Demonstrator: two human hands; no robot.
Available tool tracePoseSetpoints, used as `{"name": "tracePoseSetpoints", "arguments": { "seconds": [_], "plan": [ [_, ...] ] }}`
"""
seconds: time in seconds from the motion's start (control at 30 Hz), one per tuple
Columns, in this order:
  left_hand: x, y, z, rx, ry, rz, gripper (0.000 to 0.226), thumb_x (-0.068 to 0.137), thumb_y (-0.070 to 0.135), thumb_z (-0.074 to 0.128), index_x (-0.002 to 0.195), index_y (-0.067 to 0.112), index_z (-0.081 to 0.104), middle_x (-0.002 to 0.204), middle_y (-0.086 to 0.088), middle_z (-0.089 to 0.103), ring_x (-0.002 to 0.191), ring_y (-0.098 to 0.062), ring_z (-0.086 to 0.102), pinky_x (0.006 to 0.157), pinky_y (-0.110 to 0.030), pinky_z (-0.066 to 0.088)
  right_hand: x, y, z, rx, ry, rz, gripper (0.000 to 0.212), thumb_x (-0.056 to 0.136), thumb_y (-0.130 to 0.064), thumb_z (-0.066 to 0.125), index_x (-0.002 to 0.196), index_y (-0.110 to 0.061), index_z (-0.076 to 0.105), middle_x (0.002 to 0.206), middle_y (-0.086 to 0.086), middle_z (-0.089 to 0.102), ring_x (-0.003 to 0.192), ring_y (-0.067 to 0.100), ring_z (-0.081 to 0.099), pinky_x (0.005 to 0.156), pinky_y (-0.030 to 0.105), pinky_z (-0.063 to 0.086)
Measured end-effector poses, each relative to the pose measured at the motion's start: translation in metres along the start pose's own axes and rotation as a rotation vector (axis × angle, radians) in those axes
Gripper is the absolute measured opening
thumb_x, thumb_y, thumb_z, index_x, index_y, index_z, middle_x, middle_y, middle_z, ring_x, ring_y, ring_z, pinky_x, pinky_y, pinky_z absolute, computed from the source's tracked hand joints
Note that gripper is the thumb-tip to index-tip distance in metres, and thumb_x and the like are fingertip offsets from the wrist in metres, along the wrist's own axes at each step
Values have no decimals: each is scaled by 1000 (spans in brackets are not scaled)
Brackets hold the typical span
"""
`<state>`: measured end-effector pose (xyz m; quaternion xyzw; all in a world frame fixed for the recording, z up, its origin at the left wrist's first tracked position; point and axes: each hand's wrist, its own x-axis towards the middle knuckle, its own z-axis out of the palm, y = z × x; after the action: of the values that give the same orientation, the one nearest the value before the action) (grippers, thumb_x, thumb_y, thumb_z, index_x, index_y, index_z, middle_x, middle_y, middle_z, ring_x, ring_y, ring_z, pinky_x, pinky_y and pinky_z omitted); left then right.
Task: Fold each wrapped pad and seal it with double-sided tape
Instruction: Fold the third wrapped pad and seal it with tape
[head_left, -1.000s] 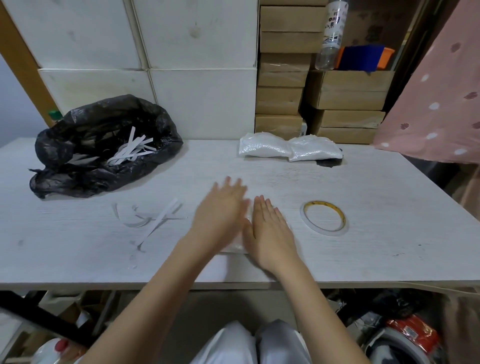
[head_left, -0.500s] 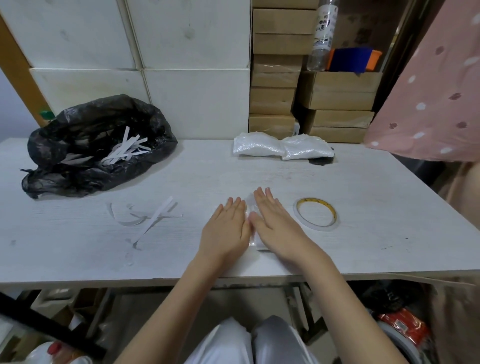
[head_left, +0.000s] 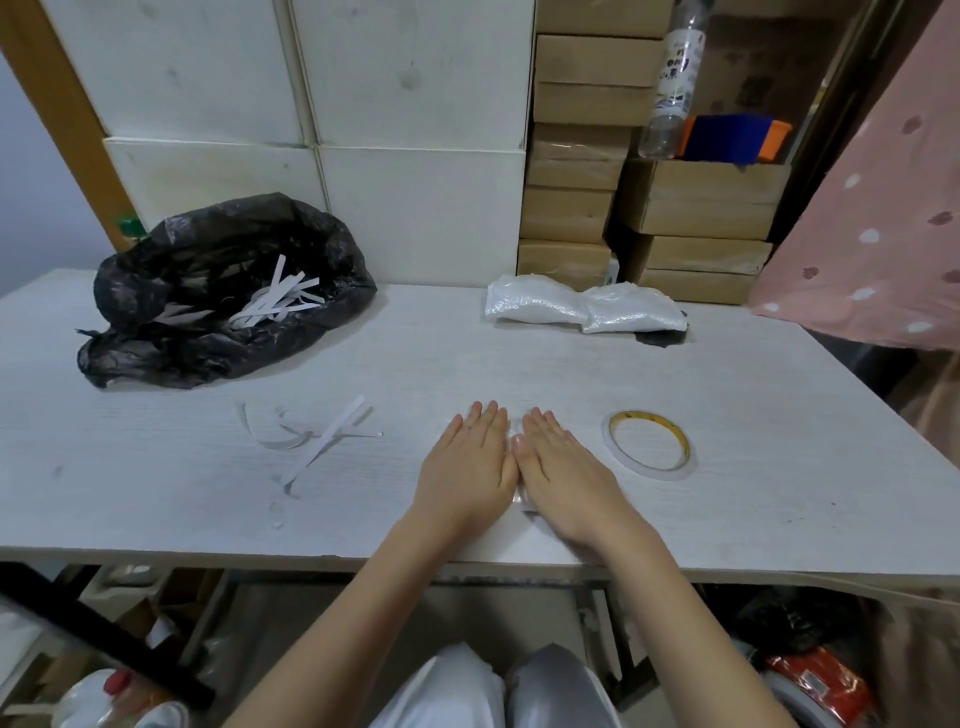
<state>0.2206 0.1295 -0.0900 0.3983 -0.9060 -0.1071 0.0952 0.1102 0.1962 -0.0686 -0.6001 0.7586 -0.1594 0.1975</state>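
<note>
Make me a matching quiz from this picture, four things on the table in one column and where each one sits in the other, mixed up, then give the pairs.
Things
1. tape roll
2. black bag
3. white packets
4. paper strips

Places
A. back left of the table
B. just right of the right hand
C. far edge, in front of the cardboard boxes
D. left of the left hand

Pairs: 1-B, 2-A, 3-C, 4-D
</note>
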Motion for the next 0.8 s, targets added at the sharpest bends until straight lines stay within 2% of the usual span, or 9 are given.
{"name": "tracePoseSetpoints", "arguments": {
  "seconds": [0.1, 0.2, 0.3, 0.4, 0.47, 0.53, 0.6, 0.7, 0.8],
  "plan": [
    [4, -1, -8, -47, -132, -47, 65, 93, 43, 5, 150, 12, 13, 159, -1, 10, 146, -13, 3, 117, -28, -2, 5, 1, -19, 97, -164, 9, 56, 101, -40, 18, 149, -14, 9, 158, -2, 0, 145, 6, 0, 115, 23, 0],
    [8, 1, -41, -517, -300, -135, 49, 102, 36, 23, 148, 19, 23, 154, 5, 23, 143, -12, 17, 116, -24, 10, 7, 2, -37, 400, -118, 100, 58, 94, -50, 39, 143, -19, 36, 156, -5, 19, 128, 7, 38, 103, 23, 27],
    [4, -6, -67, -1214, -17, -339, 28, 98, 25, 45, 124, 19, 54, 116, 5, 60, 107, -10, 56, 93, -18, 42, 2, 5, -41, 349, 189, 136, 52, 89, -46, 54, 130, -14, 51, 148, -2, 35, 127, 13, 42, 96, 24, 31],
    [-3, -24, -65, -836, 324, -396, 18, 90, 13, 53, 103, 15, 65, 101, -4, 65, 95, -21, 61, 90, -38, 50, -10, 7, -36, 179, 368, 222, 43, 90, -41, 53, 117, -8, 56, 123, 8, 55, 111, 22, 53, 83, 29, 39],
    [-16, -26, -65, -425, 247, -420, 20, 91, 30, 52, 95, 15, 64, 94, -1, 64, 90, -23, 61, 80, -35, 50, -19, 7, -35, 86, 323, 296, 40, 92, -44, 47, 96, -6, 57, 97, 7, 60, 90, 26, 56, 67, 29, 39],
    [-24, -23, -62, -187, 45, -470, 45, 90, 52, 46, 72, 11, 54, 80, -4, 64, 76, -25, 58, 67, -31, 43, -24, 5, -32, 39, 244, 330, 46, 93, -47, 43, 67, -9, 44, 69, 2, 51, 69, 22, 50, 51, 28, 31],
    [-27, -17, -57, -146, -49, -507, 57, 87, 63, 42, 60, 12, 41, 62, -1, 53, 65, -24, 53, 62, -29, 38, -23, 1, -29, 44, 225, 330, 49, 92, -46, 45, 57, -14, 35, 58, -1, 41, 57, 17, 43, 46, 28, 23],
    [-26, -12, -48, -186, -31, -529, 54, 82, 63, 51, 71, 12, 39, 64, 4, 45, 68, -20, 48, 59, -28, 32, -20, -1, -23, 83, 214, 361, 43, 88, -45, 50, 60, -17, 37, 61, -4, 42, 63, 18, 46, 47, 26, 26],
    [-25, -14, -47, -534, 83, -553, 48, 79, 46, 68, 90, 7, 42, 68, 3, 42, 60, -13, 43, 51, -27, 30, -17, 1, -19, 286, 195, 353, 45, 86, -41, 55, 58, -16, 30, 56, -3, 34, 52, 14, 36, 48, 27, 25]
  ]
}}
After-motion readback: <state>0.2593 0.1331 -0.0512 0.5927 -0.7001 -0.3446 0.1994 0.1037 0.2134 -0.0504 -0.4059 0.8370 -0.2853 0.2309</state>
